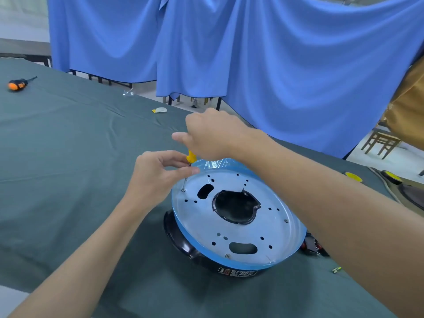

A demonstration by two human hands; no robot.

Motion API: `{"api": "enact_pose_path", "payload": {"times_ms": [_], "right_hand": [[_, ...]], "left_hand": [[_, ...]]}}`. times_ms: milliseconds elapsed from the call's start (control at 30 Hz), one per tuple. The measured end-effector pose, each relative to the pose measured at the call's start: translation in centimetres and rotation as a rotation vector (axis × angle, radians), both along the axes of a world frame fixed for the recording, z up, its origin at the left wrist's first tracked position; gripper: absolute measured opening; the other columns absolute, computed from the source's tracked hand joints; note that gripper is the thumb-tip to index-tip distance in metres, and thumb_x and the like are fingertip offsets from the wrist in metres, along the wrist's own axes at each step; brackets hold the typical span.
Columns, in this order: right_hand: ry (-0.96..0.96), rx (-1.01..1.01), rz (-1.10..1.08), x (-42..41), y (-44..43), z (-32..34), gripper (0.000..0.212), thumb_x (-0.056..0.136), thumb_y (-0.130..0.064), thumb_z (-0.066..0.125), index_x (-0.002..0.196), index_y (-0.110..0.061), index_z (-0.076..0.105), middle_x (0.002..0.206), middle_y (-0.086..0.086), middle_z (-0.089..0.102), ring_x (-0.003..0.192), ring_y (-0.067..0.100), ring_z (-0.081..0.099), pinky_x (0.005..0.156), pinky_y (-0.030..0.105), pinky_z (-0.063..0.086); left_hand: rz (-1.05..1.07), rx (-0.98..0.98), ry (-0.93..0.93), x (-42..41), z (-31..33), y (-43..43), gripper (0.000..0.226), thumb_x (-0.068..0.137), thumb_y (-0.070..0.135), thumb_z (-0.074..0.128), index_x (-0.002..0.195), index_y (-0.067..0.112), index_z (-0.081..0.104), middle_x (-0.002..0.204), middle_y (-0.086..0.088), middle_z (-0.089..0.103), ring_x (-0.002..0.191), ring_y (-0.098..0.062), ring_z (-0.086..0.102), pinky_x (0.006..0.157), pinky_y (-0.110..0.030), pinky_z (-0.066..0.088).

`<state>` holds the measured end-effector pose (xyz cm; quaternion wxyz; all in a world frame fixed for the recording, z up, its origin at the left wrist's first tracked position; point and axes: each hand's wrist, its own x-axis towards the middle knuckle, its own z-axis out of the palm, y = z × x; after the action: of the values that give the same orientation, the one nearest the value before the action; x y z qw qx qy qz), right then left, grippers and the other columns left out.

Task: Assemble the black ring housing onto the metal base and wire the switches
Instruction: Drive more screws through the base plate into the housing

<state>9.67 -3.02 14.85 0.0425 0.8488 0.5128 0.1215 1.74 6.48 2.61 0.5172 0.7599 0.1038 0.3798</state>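
Two grips meet at the left rim of the metal base (202, 221), which sits at lower centre of the frame, wrapped in blue film, on top of the black ring housing (176, 235) on the green-covered counter (68, 145). The right grip (213, 136) is curled round the handle of the yellow screwdriver (191, 156). The left grip (158, 173) pinches its shaft, whose tip sits on a screw (183, 190). Switches (312, 245) show beside the base, partly hidden by the right forearm. An orange screwdriver (18, 84) lies at upper left.
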Motion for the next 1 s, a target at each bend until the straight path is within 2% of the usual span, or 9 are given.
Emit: {"api": "enact_pose_path", "payload": {"times_ms": [133, 200, 367, 467, 567, 667, 800, 900, 1000], "right_hand": [[0.196, -0.061, 0.201, -0.7, -0.6, 1.7, 0.015, 0.09, -0.026, 0.06, 0.1, -0.018, 0.054, 0.078, -0.015, 0.041, 0.07, -0.001, 0.05, 0.053, 0.018, 0.034], [0.234, 0.004, 0.256, -0.9, -0.7, 2.1, 0.005, 0.087, -0.014, 0.061, 0.089, -0.018, 0.059, 0.066, -0.017, 0.047, 0.063, -0.01, 0.053, 0.052, 0.016, 0.038], [0.042, 0.019, 0.184, -0.9, 0.6, 1.2, 0.028, 0.094, -0.041, 0.056, 0.079, -0.02, 0.044, 0.085, 0.0, 0.049, 0.092, 0.022, 0.042, 0.07, 0.031, 0.032], [0.095, -0.003, 0.229, -0.9, 0.4, 1.4, 0.019, 0.092, -0.035, 0.061, 0.09, -0.017, 0.055, 0.072, -0.013, 0.042, 0.081, 0.008, 0.046, 0.066, 0.027, 0.034], [0.186, 0.057, 0.259, -0.7, -0.1, 1.7, 0.009, 0.088, -0.02, 0.067, 0.083, -0.017, 0.06, 0.059, -0.016, 0.045, 0.06, -0.005, 0.051, 0.063, 0.023, 0.045], [0.117, 0.079, 0.19, -0.5, 0.1, 1.2, 0.029, 0.09, -0.036, 0.063, 0.07, -0.019, 0.049, 0.063, -0.007, 0.047, 0.075, 0.013, 0.051, 0.067, 0.032, 0.042], [0.158, 0.047, 0.184, -0.3, 0.2, 1.0, 0.028, 0.091, -0.044, 0.061, 0.079, -0.019, 0.054, 0.076, -0.008, 0.05, 0.088, 0.013, 0.049, 0.07, 0.031, 0.04], [0.228, 0.042, 0.235, -0.3, -0.3, 1.3, 0.012, 0.089, -0.027, 0.067, 0.087, -0.017, 0.06, 0.067, -0.014, 0.05, 0.06, -0.003, 0.046, 0.075, 0.03, 0.048], [0.201, 0.084, 0.197, -0.5, -0.2, 1.1, 0.025, 0.091, -0.034, 0.064, 0.084, -0.011, 0.057, 0.061, -0.004, 0.049, 0.061, 0.0, 0.038, 0.067, 0.032, 0.046]], "left_hand": [[-0.006, 0.007, 0.013, -0.4, 0.0, 0.3, 0.023, 0.077, 0.011, 0.082, 0.076, 0.034, 0.075, 0.075, 0.016, 0.075, 0.077, 0.004, 0.07, 0.076, -0.01, 0.05], [-0.096, -0.015, 0.038, -0.7, 0.1, 0.3, 0.018, 0.083, 0.008, 0.076, 0.083, 0.026, 0.076, 0.081, 0.011, 0.077, 0.083, 0.002, 0.071, 0.077, -0.009, 0.049], [-0.004, -0.066, 0.102, -0.7, 0.4, 0.1, 0.012, 0.073, 0.017, 0.085, 0.072, 0.027, 0.078, 0.077, 0.012, 0.076, 0.077, 0.001, 0.07, 0.076, -0.012, 0.05], [-0.017, -0.033, 0.137, -0.8, 0.4, 0.2, 0.01, 0.082, 0.017, 0.078, 0.076, 0.024, 0.079, 0.083, 0.016, 0.076, 0.088, -0.01, 0.071, 0.085, -0.029, 0.051], [-0.09, 0.022, 0.167, -1.0, 0.3, 0.2, 0.008, 0.086, 0.02, 0.074, 0.083, 0.025, 0.079, 0.089, 0.019, 0.075, 0.094, -0.002, 0.069, 0.09, -0.023, 0.051], [-0.031, 0.035, 0.14, -0.8, 0.2, 0.2, 0.009, 0.076, 0.019, 0.083, 0.076, 0.027, 0.078, 0.077, 0.016, 0.075, 0.077, 0.003, 0.067, 0.089, -0.011, 0.045], [-0.037, 0.184, 0.18, -0.6, 0.2, 0.5, 0.008, 0.086, 0.02, 0.073, 0.08, 0.021, 0.079, 0.078, -0.015, 0.074, 0.081, -0.025, 0.061, 0.112, -0.016, 0.021], [-0.11, 0.229, 0.224, -0.7, 0.4, 0.9, 0.013, 0.092, 0.023, 0.067, 0.089, 0.019, 0.079, 0.079, -0.005, 0.075, 0.089, -0.02, 0.065, 0.117, -0.025, 0.018], [-0.015, 0.197, 0.179, -0.3, 0.1, 0.7, 0.005, 0.081, 0.024, 0.079, 0.081, 0.019, 0.08, 0.072, 0.014, 0.075, 0.083, -0.006, 0.067, 0.115, -0.021, 0.019]]}}
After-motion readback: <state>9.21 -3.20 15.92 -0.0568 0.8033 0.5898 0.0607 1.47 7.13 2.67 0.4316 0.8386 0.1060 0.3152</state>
